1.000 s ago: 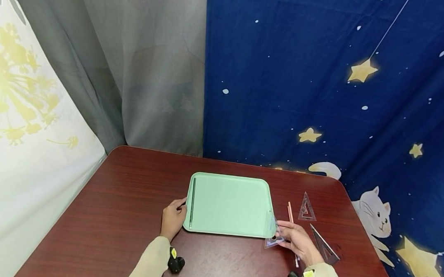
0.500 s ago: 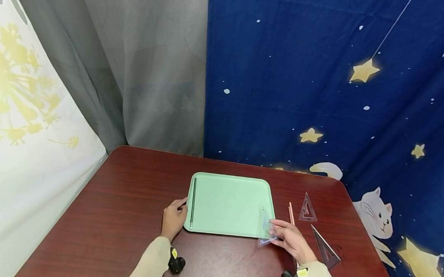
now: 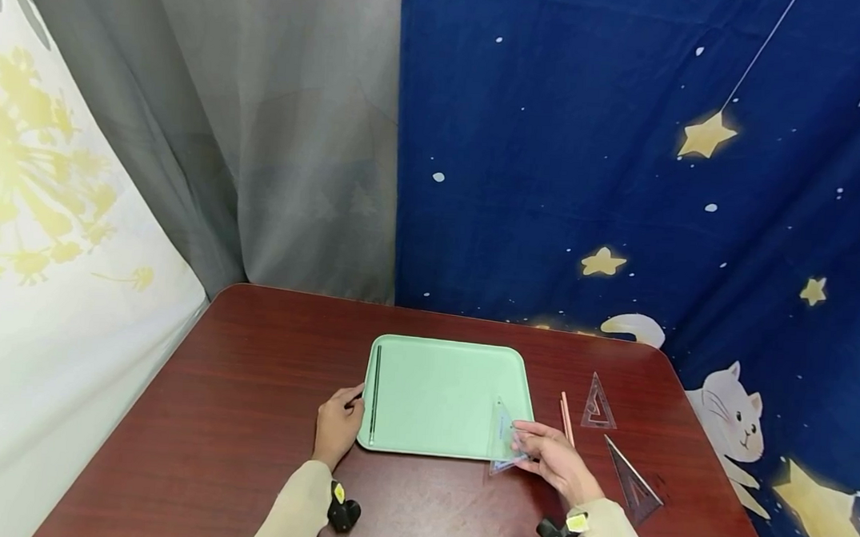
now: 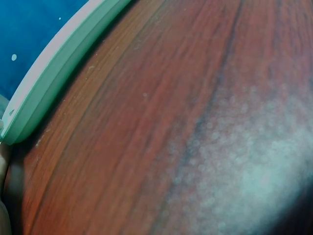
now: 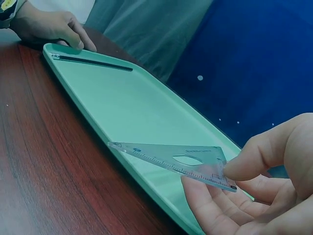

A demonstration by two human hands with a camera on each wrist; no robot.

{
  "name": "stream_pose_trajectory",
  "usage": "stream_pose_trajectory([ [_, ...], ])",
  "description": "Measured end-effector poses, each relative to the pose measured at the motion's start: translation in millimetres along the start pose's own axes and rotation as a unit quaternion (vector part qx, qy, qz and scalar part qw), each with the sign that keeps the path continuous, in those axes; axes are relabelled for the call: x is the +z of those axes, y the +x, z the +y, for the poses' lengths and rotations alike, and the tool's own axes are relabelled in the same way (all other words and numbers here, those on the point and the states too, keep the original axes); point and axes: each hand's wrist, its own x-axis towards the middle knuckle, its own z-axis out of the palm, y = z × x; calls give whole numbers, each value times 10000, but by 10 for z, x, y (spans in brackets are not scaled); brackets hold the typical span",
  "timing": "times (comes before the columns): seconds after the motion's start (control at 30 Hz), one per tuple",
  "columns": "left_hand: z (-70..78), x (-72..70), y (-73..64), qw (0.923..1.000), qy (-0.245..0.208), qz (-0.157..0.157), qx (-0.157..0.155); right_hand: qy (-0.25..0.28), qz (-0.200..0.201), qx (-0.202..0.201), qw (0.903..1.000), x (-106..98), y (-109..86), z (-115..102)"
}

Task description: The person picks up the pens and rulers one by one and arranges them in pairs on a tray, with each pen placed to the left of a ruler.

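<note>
1. The right hand (image 3: 553, 460) pinches a clear set square (image 5: 211, 159), thumb above and fingers below, at its broad end.
2. The set square is over the near right corner of the green tray (image 3: 439, 397), jutting past the near rim; whether it touches that rim is hard to tell from these angles.
3. Its long graduated edge runs away from the grip, and in the right wrist view the narrow corner points leftward to the near rim.
4. The right hand is the nearer one; the left hand (image 3: 337, 426) is well apart, gripping the tray's left edge with thumb and fingers.
5. Inside the tray, a dark stick (image 3: 376, 394) lies along the left side, far from the set square.
6. Right of the tray, pink sticks (image 3: 566, 415) and two more triangles (image 3: 634, 484) lie on the table (image 3: 290, 334).
</note>
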Motion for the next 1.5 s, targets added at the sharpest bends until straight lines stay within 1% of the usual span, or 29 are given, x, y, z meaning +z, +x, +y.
stream_pose_trajectory([
  [0.37, -10, 6, 10, 9999, 73, 65, 45, 46, -34, -1, 10000, 107, 64, 23],
  [0.77, -12, 17, -1, 10000, 4, 0, -20, 21, -147, -35, 9999, 206, 158, 23],
  [1.07, -23, 24, 14, 9998, 25, 133, 133, 46, -236, -55, 9997, 307, 224, 40],
  [1.17, -23, 16, 15, 9998, 29, 96, 147, 86, -201, -30, 9998, 340, 245, 49],
  [1.33, -15, 5, 7, 10000, -48, 9, 71, 84, -187, -95, 9997, 390, 296, 65],
  [1.5, 1, 4, -3, 9999, -136, 27, 98, 76, -224, -147, 9996, 451, 330, 71],
])
